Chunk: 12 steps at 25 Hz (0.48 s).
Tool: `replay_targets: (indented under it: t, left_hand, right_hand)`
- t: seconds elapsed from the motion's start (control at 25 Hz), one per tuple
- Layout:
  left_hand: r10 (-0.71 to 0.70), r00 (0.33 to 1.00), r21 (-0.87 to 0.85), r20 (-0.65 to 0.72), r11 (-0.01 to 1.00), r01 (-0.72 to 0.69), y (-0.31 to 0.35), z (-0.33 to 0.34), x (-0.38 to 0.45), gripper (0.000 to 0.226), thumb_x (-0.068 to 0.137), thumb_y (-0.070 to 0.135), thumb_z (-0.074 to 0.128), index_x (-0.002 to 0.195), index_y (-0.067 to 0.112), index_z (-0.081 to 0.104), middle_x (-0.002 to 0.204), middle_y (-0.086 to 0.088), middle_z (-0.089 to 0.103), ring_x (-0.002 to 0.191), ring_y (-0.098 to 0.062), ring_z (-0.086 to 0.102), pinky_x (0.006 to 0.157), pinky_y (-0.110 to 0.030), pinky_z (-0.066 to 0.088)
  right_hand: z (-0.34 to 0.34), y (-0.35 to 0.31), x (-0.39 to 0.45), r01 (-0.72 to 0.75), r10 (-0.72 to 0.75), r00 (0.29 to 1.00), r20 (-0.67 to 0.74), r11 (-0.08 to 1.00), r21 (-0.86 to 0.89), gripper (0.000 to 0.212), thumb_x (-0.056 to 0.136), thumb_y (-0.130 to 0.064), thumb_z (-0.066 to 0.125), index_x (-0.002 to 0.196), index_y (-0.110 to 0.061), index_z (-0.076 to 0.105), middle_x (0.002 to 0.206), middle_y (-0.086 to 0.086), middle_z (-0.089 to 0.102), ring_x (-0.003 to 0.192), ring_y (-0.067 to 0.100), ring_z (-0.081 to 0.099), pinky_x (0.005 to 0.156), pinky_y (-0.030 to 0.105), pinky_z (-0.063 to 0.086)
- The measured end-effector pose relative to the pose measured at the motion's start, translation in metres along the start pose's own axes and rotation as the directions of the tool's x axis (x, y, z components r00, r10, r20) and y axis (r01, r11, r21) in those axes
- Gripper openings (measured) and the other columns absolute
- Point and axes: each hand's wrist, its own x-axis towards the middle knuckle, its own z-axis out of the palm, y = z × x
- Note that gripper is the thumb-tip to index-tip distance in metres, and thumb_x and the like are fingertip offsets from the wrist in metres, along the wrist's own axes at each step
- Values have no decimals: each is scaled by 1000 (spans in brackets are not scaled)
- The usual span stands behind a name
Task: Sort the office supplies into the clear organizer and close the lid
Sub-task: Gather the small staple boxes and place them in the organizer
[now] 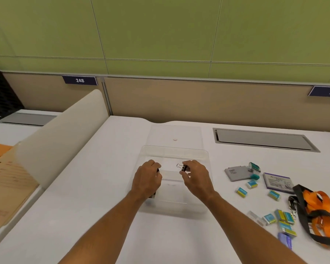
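Clear organizer (174, 155) centred on the white desk (84, 187), lid (176, 133) swung back flat just beyond its far wall. Above the organizer, both hands. Right hand (195, 178) over its middle, thumb and fingers pinched on a black binder clip (184, 168), wire loops pointing left toward the other hand. Left hand (147, 180) over the organizer's left side, fingers curled shut around something small and dark; only a sliver visible at the fingertips and below the palm, too little to name. Hands near one another but apart, clip between them and closer to the right.

Right of the organizer, well clear of both hands, the remaining supplies: a grey flat pack (236, 173) nearest, teal-topped small pieces (254, 166) at its far corner, a purple-edged card box (278, 182) further right. Small blue-and-yellow boxes (242, 192) scattered nearer the person than those, a tighter cluster of the same (283, 219) nearer still. Orange and black lanyard (318, 210) heaped at the far right of that group, metal clasp toward the organizer. Left of the organizer, a white curved divider (65, 134), manila folders (6, 187) beyond it.
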Motion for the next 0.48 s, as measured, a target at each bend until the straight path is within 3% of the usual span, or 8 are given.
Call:
replay_targets:
  t: [0.28,0.48]
  left_hand:
    - [-1,974,125,229,992,-28,-42,-3,-7,38,85,19,52,122,17,61,121,0,63,115,-20,53,98,-36,40]
    - [64,989,186,135,979,-89,-56,-7,-7,45,81,21,53,125,15,58,125,-3,58,115,-22,51,95,-35,37]
  right_hand:
    - [30,-21,4,11,-8,999,33,996,-94,35,87,-26,66,119,-12,63,112,3,66,103,21,62,88,33,50]
    - [52,-38,5,42,-29,994,103,990,-132,30,91,-34,61,117,-19,64,112,-5,68,109,18,53,88,30,45]
